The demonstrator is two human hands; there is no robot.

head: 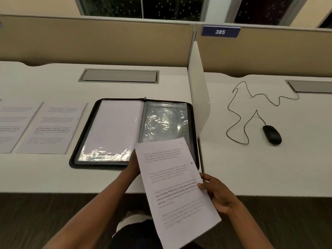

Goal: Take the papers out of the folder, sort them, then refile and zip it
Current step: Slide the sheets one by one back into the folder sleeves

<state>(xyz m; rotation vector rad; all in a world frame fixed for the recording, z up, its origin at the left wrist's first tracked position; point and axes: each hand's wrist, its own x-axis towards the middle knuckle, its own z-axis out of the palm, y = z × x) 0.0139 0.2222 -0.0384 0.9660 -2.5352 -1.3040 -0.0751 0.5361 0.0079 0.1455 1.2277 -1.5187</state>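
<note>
Black zip-edged folder with glossy clear sleeves open flat on white bench. Printed white sheet tilted at near right corner, right hand fingers gripping edge; left hand mostly hidden, grip unclear. Two printed pages lie left.

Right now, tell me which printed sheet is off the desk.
The tilted sheet that the right hand pinches by its edge, over the folder's near corner. The two other sheets lie flat left of the folder.
</note>
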